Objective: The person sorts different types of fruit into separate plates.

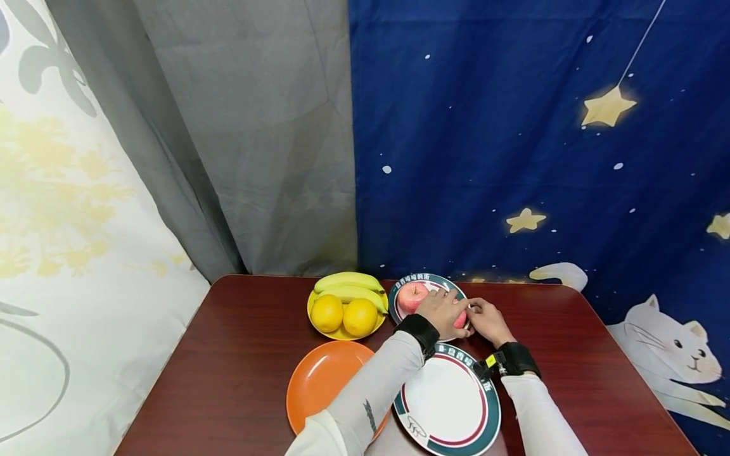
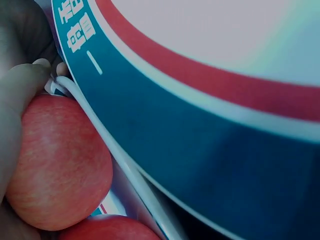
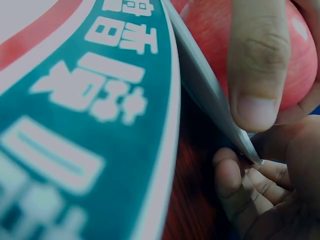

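Observation:
My left hand (image 1: 440,311) lies over a red apple (image 1: 460,319) on the right side of the far plate (image 1: 394,297), holding it between thumb and fingers. In the left wrist view the apple (image 2: 62,162) sits against the palm, and the left thumb (image 3: 255,107) reaches down to the plate rim in the right wrist view. On the right, my other hand (image 1: 489,322) pinches the rim of that plate with curled fingers. A second apple (image 1: 412,296) rests on the plate, left of the left hand.
A near white plate with a green border (image 1: 447,399) lies in front, below both wrists. Left of it is an orange plate (image 1: 322,373), partly under the left sleeve. A yellow plate (image 1: 336,334) holds bananas (image 1: 349,288) and two round yellow fruits (image 1: 360,316). Curtains hang behind the table.

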`<state>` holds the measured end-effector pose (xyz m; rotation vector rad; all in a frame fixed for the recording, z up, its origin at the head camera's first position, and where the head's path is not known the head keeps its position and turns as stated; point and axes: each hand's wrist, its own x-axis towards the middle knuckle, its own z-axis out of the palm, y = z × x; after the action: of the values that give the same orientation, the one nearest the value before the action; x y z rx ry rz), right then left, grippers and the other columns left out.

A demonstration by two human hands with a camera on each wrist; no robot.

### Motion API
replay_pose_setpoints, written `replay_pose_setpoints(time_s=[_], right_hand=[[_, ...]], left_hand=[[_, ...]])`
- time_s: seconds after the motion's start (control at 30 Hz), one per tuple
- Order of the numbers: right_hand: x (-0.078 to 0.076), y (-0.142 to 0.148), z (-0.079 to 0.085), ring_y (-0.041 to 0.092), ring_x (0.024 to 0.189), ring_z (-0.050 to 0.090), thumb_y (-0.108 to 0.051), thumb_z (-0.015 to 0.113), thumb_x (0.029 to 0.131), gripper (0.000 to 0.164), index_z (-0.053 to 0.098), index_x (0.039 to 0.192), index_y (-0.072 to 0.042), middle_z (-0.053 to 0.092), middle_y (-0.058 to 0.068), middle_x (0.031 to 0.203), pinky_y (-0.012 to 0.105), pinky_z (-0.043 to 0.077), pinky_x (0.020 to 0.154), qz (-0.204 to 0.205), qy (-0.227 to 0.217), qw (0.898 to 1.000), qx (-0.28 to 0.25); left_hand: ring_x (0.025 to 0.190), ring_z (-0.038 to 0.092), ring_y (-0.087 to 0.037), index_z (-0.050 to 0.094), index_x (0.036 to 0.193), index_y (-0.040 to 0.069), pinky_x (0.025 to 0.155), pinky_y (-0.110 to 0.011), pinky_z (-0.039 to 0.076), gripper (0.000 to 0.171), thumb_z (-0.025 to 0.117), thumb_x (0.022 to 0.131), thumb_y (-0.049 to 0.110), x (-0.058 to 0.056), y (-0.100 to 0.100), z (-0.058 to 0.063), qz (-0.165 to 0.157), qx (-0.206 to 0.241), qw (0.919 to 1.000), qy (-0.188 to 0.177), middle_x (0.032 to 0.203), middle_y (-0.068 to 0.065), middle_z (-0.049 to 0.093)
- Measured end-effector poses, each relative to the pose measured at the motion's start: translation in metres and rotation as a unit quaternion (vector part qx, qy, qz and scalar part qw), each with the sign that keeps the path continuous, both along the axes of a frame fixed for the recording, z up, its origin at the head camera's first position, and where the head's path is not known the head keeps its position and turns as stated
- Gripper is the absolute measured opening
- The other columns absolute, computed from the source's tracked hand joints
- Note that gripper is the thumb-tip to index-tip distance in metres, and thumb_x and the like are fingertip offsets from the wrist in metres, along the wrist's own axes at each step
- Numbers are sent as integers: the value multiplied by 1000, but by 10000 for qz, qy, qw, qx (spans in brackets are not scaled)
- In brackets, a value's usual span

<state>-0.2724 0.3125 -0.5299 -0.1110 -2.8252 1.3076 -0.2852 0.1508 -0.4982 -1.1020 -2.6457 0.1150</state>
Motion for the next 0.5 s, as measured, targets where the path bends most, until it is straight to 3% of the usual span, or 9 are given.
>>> replay_pose_setpoints(time_s=[0.13, 0.27, 0.37, 0.5], right_hand=[[0, -2, 2, 17, 71, 58, -19, 52, 96, 38, 52, 124, 8, 65, 16, 96, 31, 44, 68, 75, -74, 9999, -74], [4, -2, 6, 18, 70, 59, -24, 51, 98, 44, 47, 127, 10, 63, 17, 97, 31, 46, 67, 199, -225, 9989, -364], [12, 1, 8, 21, 69, 61, -26, 50, 100, 48, 43, 130, 11, 63, 17, 94, 32, 49, 64, 304, -363, 9967, -665], [28, 6, 11, 22, 69, 61, -31, 51, 99, 52, 42, 130, 11, 63, 15, 86, 33, 51, 60, 481, -411, 9954, -714]], left_hand=[[114, 49, -13, 56, 126, 32, 93, -31, 40, 65, 59, 75, 73, -1, -4, 3, 100, -27, 9998, -187, 121, 5, 55], [118, 45, -13, 53, 130, 32, 96, -33, 38, 66, 54, 78, 73, -2, -8, 11, -24, -105, 9998, -168, 126, 5, 51], [119, 42, -14, 49, 134, 31, 97, -34, 36, 67, 49, 81, 72, -4, -16, 31, -312, -67, 9995, 50, 128, 4, 47], [120, 41, -16, 47, 137, 29, 96, -37, 34, 68, 49, 83, 70, -3, -43, 77, -703, 98, 9966, 416, 130, 4, 46]])
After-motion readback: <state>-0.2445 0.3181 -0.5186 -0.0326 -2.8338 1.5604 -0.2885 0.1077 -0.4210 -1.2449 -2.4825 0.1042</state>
